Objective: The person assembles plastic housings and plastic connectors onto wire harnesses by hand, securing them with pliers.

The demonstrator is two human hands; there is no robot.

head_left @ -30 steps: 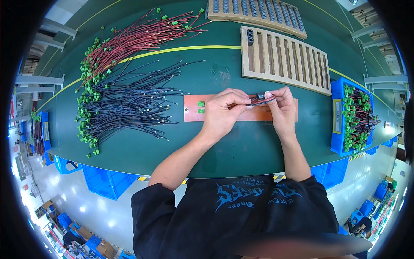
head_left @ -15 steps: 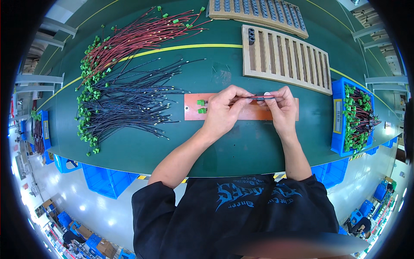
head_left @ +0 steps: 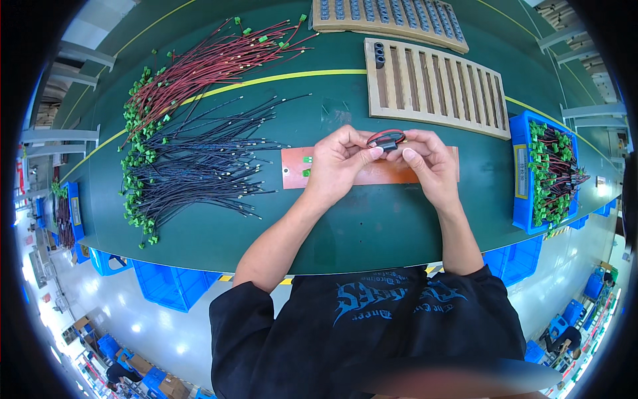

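Observation:
Above an orange-brown strip board [head_left: 296,179], both hands hold a red and black wire pair [head_left: 393,133] between them. The wires bend in a small loop around a dark block-like piece [head_left: 385,142], whose exact kind I cannot make out. My left hand [head_left: 337,159] pinches the left side with thumb and fingers, while my right hand [head_left: 428,163] grips the right side the same way. Two green connectors [head_left: 307,166] lie at the board's left end, beside my left hand. Parts of the wires are hidden behind my fingers.
Red wires [head_left: 212,63] and black wires [head_left: 199,159] with green connectors are spread at left. A slotted wooden tray [head_left: 435,86] holds black pieces in one corner; a filled tray [head_left: 399,28] lies behind. On the right is a blue bin [head_left: 522,199] of wired connectors.
The wires, stretched fairly straight between my hands before, now curve into a loop with the dark piece showing. The whole view has shifted slightly.

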